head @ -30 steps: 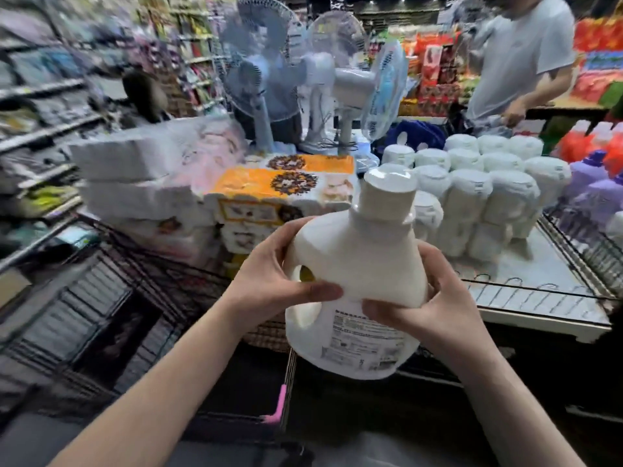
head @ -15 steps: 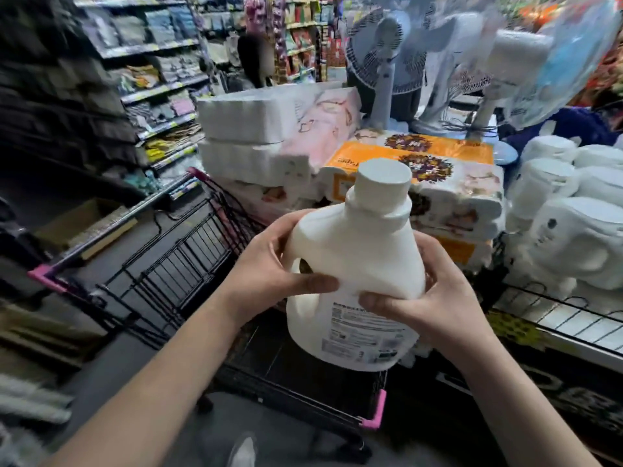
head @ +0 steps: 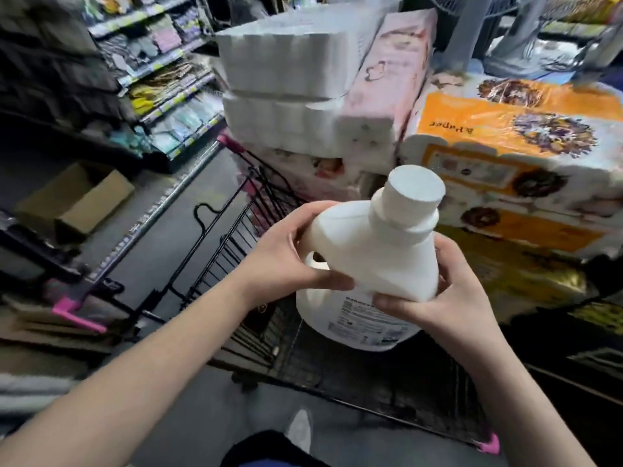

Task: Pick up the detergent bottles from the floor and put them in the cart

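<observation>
Left hand (head: 286,264): closed around the left shoulder of the bottle (head: 381,257), beside the handle hole, with the thumb on the near side.
Right hand (head: 448,298): grips the right lower side of the bottle, with the thumb lying across the front just above the label.
Bottle: white, with the cap (head: 416,187) on. Both hands hold it in the air, and it leans away and to the right. It hangs above the cart (head: 215,251) and does not rest in it yet.
Cart: black wire with pink corner pieces, directly under the bottle. Its inside is dark, so I cannot tell whether other bottles are there.
Change: a second ago the head view showed a display of white bottles and fans. Now the view is turned to the left and down, and the cart fills the space below the hands. The two-hand grip is the same, and the bottle leans more.
Meaning for task: in my judgement the carrying is almost finished, and only lowering and letting go remain.
Around: white paper roll packs (head: 296,62) behind the cart, an orange pack (head: 505,129) at the right, a cardboard box (head: 77,200) on the floor at the left.
</observation>
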A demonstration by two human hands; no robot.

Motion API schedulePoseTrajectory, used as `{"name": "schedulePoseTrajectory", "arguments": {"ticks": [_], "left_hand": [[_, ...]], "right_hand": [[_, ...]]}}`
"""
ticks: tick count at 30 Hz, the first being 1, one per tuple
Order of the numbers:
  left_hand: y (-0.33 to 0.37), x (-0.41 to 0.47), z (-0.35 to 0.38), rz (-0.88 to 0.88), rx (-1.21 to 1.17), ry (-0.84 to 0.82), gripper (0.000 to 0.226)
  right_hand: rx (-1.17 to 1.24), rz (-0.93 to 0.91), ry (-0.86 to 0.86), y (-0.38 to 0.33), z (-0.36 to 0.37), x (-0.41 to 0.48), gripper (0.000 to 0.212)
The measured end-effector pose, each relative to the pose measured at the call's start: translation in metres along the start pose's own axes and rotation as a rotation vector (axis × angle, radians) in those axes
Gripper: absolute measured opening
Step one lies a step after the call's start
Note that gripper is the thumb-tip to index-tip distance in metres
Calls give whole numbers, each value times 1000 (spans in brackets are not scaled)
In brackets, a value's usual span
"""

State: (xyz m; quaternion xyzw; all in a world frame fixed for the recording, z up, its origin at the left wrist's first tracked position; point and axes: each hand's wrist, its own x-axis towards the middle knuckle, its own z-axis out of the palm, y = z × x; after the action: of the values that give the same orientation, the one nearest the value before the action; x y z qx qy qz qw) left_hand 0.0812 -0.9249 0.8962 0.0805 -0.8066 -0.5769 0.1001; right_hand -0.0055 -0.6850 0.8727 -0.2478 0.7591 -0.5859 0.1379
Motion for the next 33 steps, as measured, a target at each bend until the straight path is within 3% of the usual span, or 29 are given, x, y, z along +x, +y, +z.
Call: {"name": "schedulePoseTrajectory", "arguments": {"ticks": [11, 21, 31, 33], "left_hand": [[-90, -1, -34, -186, 168, -82, 92], [-196, -12, -19, -375, 260, -235, 92], [-283, -13, -1, -452, 299, -335, 91], [-297, -14, 3, -465, 317, -360, 92]], "right_hand": [[-45, 85, -127, 64, 68, 23, 95], [-175, 224, -253, 173, 124, 16, 106], [-220, 320, -303, 228, 164, 16, 73], [-234, 343, -308, 241, 174, 14, 76]]}}
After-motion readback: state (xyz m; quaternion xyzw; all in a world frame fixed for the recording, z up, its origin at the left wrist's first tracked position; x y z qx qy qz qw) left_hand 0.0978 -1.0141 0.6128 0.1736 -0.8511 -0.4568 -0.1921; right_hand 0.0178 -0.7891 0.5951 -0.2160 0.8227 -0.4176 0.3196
